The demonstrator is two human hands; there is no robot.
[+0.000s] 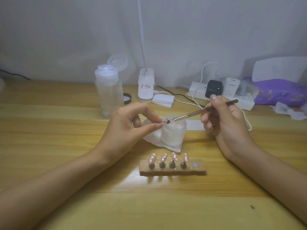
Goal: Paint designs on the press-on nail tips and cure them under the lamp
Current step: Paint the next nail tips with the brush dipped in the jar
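a nail tip (164, 121), pinched by the left hand (126, 128), is touched by a brush (187, 115) gripped by the right hand (227, 122).

At six o'clock my four nail tips (174, 156) are pink with white dots, on a brown wooden block (172, 170). My brush (191, 114) has a reddish handle and silver collar. At two o'clock lies a purple patterned cloth (280, 92).

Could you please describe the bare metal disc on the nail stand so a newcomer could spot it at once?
On the table, in front of the frosted jar, lies a wooden stand. Four pink nail tips rise on dark pegs along its top. The disc sits at the row's right end: flat, silver-grey, the only spot bearing no tip.
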